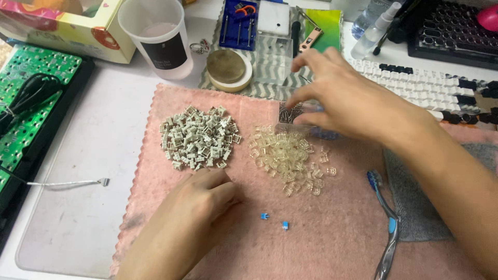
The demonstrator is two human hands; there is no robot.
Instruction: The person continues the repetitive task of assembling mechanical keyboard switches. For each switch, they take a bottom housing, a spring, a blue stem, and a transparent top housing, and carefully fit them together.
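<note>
Pinching a small clear bag (301, 111) of tiny metal bits, the right hand (340, 96) hangs over the clear pile (288, 155) on the pink cloth (332, 233). The left hand (205, 199) is curled shut just below the grey pile (199, 137). Two little blue pieces (275, 220) lie nearby.

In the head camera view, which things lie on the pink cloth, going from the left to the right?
Left hand at the near edge of the grey pile → pile of grey switch parts → two small blue pieces → pile of clear plastic parts → blue toothbrush.
</note>
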